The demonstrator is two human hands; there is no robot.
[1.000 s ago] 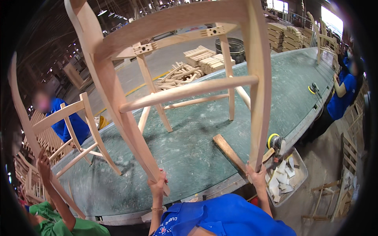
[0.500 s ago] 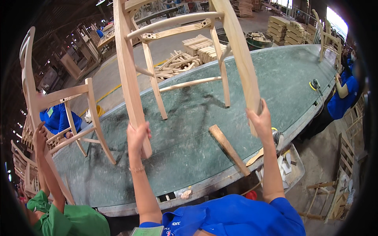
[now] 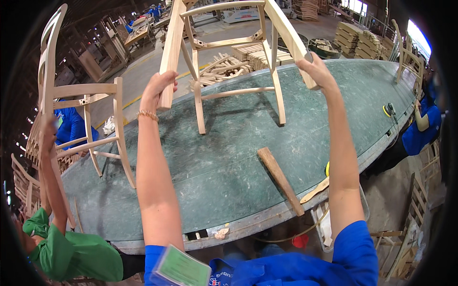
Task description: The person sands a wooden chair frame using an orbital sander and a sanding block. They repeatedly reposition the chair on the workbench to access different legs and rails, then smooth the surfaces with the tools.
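Observation:
An unfinished wooden chair frame is tilted over the far half of a green-topped table. Two of its legs reach down to the tabletop. My left hand wraps round the lower end of the thick left post, and my right hand grips the end of the right post. Both arms are stretched out far in front of me. Nearer to me, a round wooden stick lies across the table, and a flat pale wooden handle sits by the front edge.
At the left, a person in green holds a second chair frame. Someone in blue is beyond it. On the right, another blue-shirted person stands near a sander. Stacked wood parts fill the background.
Both my hands have moved forward, away from me, with the chair's posts. The posts' near ends now lie farther across the table. The neighbouring chair on the left has shifted slightly.

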